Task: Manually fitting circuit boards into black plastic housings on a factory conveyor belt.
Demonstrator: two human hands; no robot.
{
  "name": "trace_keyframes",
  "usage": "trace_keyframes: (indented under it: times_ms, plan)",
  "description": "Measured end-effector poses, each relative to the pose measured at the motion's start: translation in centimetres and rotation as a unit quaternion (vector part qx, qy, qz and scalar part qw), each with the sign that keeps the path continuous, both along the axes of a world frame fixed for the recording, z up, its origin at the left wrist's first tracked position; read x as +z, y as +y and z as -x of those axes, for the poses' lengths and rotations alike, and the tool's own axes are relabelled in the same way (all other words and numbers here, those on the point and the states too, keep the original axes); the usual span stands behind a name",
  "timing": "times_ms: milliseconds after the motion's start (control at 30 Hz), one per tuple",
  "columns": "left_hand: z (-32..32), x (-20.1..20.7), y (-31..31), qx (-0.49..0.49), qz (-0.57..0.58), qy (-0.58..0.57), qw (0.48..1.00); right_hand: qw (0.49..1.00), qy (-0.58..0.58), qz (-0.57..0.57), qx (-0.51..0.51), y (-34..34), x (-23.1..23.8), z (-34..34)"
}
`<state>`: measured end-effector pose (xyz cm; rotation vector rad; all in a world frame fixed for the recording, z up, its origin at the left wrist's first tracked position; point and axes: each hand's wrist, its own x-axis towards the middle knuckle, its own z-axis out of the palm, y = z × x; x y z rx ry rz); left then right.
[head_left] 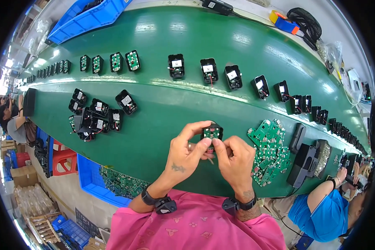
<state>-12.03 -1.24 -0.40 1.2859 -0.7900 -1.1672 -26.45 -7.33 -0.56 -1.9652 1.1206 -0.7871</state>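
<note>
In front of my chest, my left hand (185, 153) is closed around a small black plastic case (219, 128), its index finger along the top rim. A green circuit board (213, 133) lies in the case's opening. My right hand (236, 163) is closed, and both thumb tips press on the board's lower part. The fingers behind the case are partly hidden. A heap of loose green circuit boards (271, 150) is to the right of my right hand. To the left, a cluster of black cases (99, 107) with white parts inside rests on the green table.
The green table (154, 100) carries a long row of black cases (209, 71). A blue bin (87, 21) stands far left; another blue bin (87, 175) holds boards at the near edge. A black power tool (303, 164) lies at right, near a person in blue (321, 212).
</note>
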Motion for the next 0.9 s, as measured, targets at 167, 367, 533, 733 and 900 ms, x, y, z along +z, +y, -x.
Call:
trace_keyframes:
  times_ms: [167, 367, 533, 733, 900]
  plan:
    - [0.8, -0.6, -0.3, 0.042, -0.011, -0.028, 0.999, 0.992, -0.089, -0.088, -0.003, -0.1, 0.3, -0.8]
    - [1.1, -0.5, 0.2, 0.102, 0.023, -0.090, 0.990, 0.977, -0.156, -0.127, 0.072, -0.2, -0.8, -2.1]
    - [-0.6, -0.6, -0.1, 0.151, 0.065, -0.211, 0.963, 0.918, -0.291, -0.254, 0.093, -0.5, -2.3, -5.0]
    - [-8.3, -0.4, -3.3, 0.139, -0.014, -0.171, 0.975, 0.941, -0.183, -0.263, 0.106, -3.9, -3.1, -12.3]
    - [-17.1, -1.7, -9.8, 0.192, -0.057, -0.277, 0.940, 0.974, -0.170, -0.130, 0.068, -1.4, -0.1, -10.5]
